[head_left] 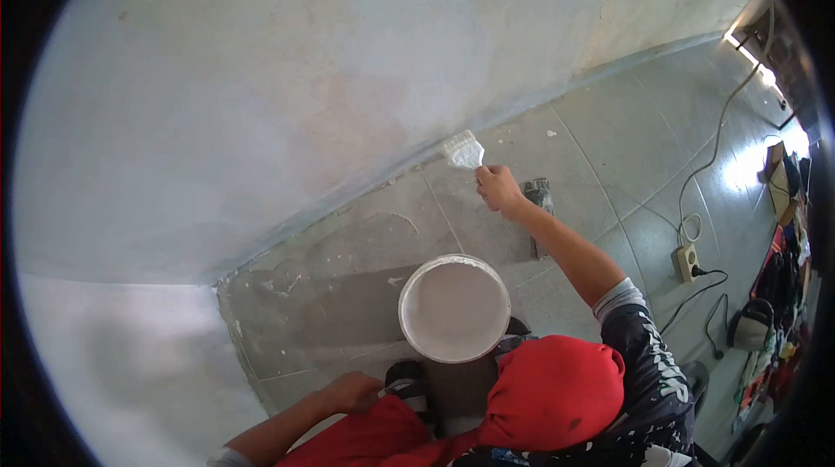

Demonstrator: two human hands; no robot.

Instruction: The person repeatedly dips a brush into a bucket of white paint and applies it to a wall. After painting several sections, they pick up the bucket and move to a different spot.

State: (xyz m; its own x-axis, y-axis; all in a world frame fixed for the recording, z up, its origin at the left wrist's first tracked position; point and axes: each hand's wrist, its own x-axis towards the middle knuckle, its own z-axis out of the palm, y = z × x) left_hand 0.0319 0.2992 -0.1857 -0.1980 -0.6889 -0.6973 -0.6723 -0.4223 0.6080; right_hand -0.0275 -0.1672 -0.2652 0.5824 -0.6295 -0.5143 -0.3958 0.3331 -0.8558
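My right hand (497, 189) is closed around the handle of a wide paintbrush (464, 151). The bristles are coated in white and point at the foot of the wall (330, 110), close to the floor edge. Between my feet and the wall stands a round bucket (407, 328) of pale, whitish paint (457, 309). A dark, paint-spattered flat object (539, 196) lies on the floor just beyond my right wrist, partly covered by my forearm. My left hand (352, 393) rests by my red-clothed knee with its fingers curled; what they hold, if anything, is hidden.
Grey floor tiles (644, 119) carry white splashes along the wall. A power strip (688, 263) with a cable lies to the right. Farther right are a kettle-like appliance (751, 325) and a heap of mixed items. A second wall (130, 354) meets the first at left.
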